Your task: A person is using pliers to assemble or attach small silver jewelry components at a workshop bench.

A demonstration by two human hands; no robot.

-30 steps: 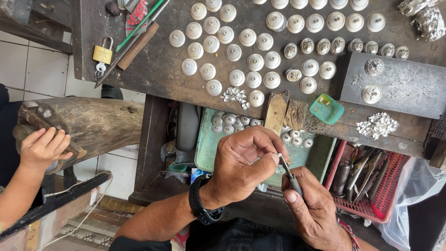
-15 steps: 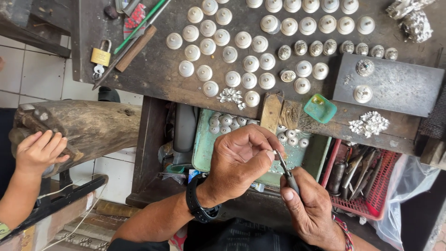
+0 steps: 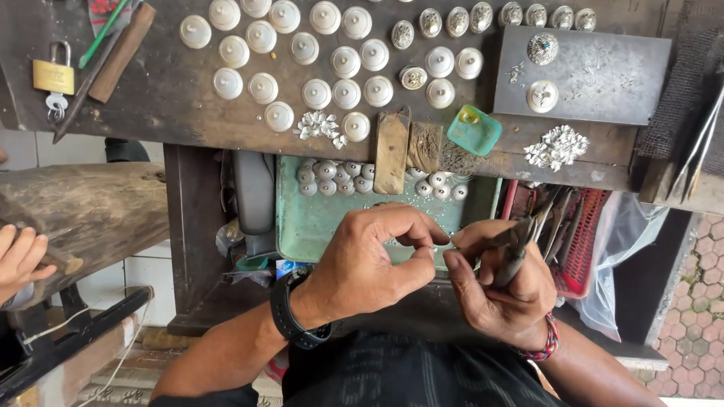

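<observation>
A: What lay at the centre of the figure?

B: A small workpiece, too small to identify, pinched between the fingertips of the left hand (image 3: 369, 264), just above the green tray (image 3: 317, 226) under the bench edge.

A: What had changed within the last second?

B: The two hands had drawn closer together and the view had tightened on them; the fine work at the fingertips appeared to be continuing rather than finished.

A: And the fingers?

B: The left thumb and forefinger were closed to a pinch, the other fingers curled. The right hand (image 3: 501, 290) was closed around dark tweezers (image 3: 513, 245), whose tips met the left fingertips.

A: Surroundings?

B: Domed silver buttons (image 3: 347, 94) in rows on the wooden workbench (image 3: 151, 90), a padlock (image 3: 53, 75), a teal dish (image 3: 473, 130), a red basket (image 3: 584, 241) of tools; another person's hand (image 3: 19, 260) rested on a log (image 3: 98, 215) at left.
</observation>
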